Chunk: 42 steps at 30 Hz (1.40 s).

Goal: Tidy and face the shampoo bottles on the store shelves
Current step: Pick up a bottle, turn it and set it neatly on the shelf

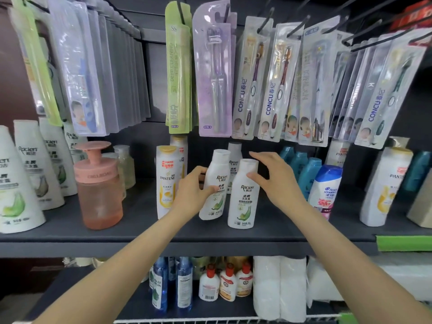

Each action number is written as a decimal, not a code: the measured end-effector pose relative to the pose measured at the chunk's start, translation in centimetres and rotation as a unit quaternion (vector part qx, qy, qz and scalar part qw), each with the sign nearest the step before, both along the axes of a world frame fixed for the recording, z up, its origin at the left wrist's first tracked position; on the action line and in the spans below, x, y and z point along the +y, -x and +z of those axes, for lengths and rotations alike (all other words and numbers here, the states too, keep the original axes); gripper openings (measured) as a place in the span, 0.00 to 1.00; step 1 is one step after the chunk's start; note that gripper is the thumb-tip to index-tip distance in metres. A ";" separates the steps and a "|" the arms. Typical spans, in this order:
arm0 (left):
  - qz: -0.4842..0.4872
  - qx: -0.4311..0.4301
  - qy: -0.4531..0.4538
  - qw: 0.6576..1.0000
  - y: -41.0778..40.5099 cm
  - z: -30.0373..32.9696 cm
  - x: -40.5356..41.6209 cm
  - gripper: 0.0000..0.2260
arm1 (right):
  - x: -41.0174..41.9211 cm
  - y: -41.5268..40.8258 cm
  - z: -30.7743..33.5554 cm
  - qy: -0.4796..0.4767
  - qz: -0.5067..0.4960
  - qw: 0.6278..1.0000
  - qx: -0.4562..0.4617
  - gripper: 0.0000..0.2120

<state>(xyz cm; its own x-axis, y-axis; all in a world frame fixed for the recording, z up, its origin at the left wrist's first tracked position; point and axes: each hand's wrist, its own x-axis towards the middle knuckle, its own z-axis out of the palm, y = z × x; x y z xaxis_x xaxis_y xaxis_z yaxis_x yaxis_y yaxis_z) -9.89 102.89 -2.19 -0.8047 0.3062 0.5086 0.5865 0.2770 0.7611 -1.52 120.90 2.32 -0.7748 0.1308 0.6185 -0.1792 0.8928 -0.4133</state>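
A white Racien shampoo bottle (216, 183) is held by the left hand (192, 191), whose fingers are curled round its left side while the thumb lies across its label; the bottle is tilted slightly to the right and is seen standing on the dark shelf (140, 230). Just to the right of that grip, a second Racien bottle (244, 195) stands upright with its label to the front, and its neck is touched by the thumb of the right hand (271, 176). The right grip is wide, the fingers being spread and arched over the bottle's cap without closing on it. Behind the two grips a third Racien bottle (234, 164) is partly hidden. Left of the left grip a Pantene bottle (166, 181) is placed, and further left a pink pump dispenser (98, 183) and a row of larger Racien bottles (30, 169). Right of the right grip a Head & Shoulders bottle (326, 188) is seen in front of teal bottles (301, 169). Above both grips, packaged toothbrushes (268, 85) are hung on hooks.
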 end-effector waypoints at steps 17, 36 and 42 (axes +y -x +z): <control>-0.082 -0.093 -0.006 0.992 5.3 -0.8 5.3 0.15 | 0.5 0.5 -0.7 0.063 0.034 0.997 -0.010 0.19; -0.026 0.049 -0.061 0.997 2.7 2.7 5.1 0.13 | 1.0 0.2 -0.9 0.142 0.065 0.988 -0.003 0.23; -0.069 0.049 0.024 0.996 2.0 4.6 5.6 0.21 | 4.3 3.8 -0.6 0.335 0.027 0.942 -0.026 0.15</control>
<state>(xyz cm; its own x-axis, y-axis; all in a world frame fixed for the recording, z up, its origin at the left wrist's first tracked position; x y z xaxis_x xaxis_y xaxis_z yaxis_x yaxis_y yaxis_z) -11.89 108.54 2.40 -0.7000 0.4368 0.5650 0.6928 0.2232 0.6857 -5.31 125.18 1.70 -0.8187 0.4368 0.3728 -0.1815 0.4190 -0.8896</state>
